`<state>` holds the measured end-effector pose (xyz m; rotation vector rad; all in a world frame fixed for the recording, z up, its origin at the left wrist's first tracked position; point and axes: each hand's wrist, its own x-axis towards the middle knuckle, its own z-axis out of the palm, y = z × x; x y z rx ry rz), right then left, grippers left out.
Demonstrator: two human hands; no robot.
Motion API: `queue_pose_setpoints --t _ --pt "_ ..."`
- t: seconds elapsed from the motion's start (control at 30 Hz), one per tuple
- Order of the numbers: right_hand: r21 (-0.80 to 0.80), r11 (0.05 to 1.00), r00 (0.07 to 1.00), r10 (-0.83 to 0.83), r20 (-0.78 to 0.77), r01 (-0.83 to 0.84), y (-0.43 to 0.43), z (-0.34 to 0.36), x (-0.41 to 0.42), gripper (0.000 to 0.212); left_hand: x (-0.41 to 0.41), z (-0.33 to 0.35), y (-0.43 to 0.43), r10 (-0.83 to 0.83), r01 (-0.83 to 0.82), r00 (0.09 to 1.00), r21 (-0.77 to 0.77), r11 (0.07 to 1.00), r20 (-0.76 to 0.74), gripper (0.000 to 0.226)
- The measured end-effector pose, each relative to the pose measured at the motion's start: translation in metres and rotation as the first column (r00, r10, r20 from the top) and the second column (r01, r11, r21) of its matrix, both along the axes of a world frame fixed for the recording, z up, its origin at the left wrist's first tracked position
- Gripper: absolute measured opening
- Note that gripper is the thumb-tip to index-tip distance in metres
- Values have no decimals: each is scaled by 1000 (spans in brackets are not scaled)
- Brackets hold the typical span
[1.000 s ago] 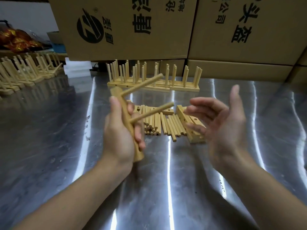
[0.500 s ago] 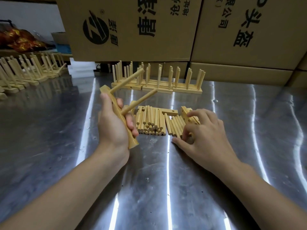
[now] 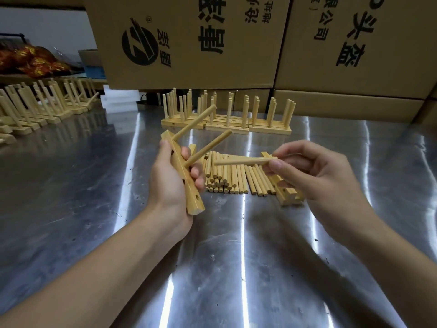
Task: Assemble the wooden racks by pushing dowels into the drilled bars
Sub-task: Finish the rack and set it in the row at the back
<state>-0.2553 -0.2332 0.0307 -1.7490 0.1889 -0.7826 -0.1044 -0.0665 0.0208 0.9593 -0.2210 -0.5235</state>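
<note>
So, the big change: the right hand (image 3: pixel 314 171) is no longer down on the pile of dowels (image 3: pixel 231 178). One dowel (image 3: pixel 243 160) is now picked out and held just above the pile, roughly level, with its free end pointed left toward the bar (image 3: pixel 177 159). The right grip is pinched on that dowel's right end, thumb against fingertips.

The bar is kept up off the tabletop (image 3: pixel 236 256), just left of the pile and tilted. The left hand (image 3: pixel 165 192) has its grip wrapped round the bar's middle. Two fitted dowels (image 3: pixel 208 147) are already stuck out of it, up and to the right, and a few dark holes are still seen open. So it's probably the next peg about to be lined up and pushed in, and this rack is judged only partly done.

Materials-wise it's all pale bare wood. The dowels are round and smooth with flat-cut ends. The bar is square in section with neat round holes drilled in one face. The tabletop is shiny sheet metal, scuffed and streaked with light.

Spare drilled bars (image 3: pixel 287 195) are stacked at the pile's right edge, partly hidden by the right hand. Finished racks (image 3: pixel 227 121) are lined up behind the pile, in front of cardboard boxes (image 3: pixel 189 39).
</note>
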Motion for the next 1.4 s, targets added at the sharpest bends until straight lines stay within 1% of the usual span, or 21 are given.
queue_pose_setpoints --t 0.1,0.2,0.3,0.5,0.7,0.87,0.93,1.03,1.1,1.17,1.23,1.3,1.4 --pt "-1 995 995 103 14 -103 5 3 -1 20 1 2 0 -65 65 998 -21 998 -17 55" --pt "-21 990 990 137 14 -137 10 4 -1 25 3 2 1 -116 116 993 -38 993 -17 55" --pt "-59 988 990 139 -5 -139 13 5 -1 29 3 1 1 -130 130 991 -36 991 -8 55" --pt "-126 981 988 143 -60 -149 16 3 -1 24 3 1 1 -122 122 993 -28 992 -5 54" --pt "-183 970 986 152 -62 -161 17 4 -3 19 6 -1 2 -110 110 993 -20 994 -30 55" --pt "-200 964 984 168 -58 -176 16 2 -2 16 7 -2 2 -113 113 993 2 994 -38 55" --pt "-182 967 983 170 -63 -179 16 0 -1 15 8 -2 2 -124 124 992 2 992 -40 55" --pt "-147 972 981 173 -89 -185 15 -2 -1 19 8 -2 3 -137 137 990 -2 991 -38 55" --pt "-158 968 977 175 -120 -192 14 -2 -2 20 7 -2 3 -144 145 989 7 989 -36 55" --pt "-221 955 973 165 -161 -198 13 -2 -3 17 7 -1 3 -147 148 989 32 989 -27 55" --pt "-349 920 971 110 -210 -179 16 -3 -5 9 5 0 3 -151 151 988 62 987 -13 54" --pt "-503 850 965 24 -263 -158 21 -6 -6 7 2 0 3 -163 161 987 96 982 9 53" --pt "-672 709 939 -40 -342 -215 33 -12 -5 19 -4 -1 0 -173 166 984 132 977 43 52"
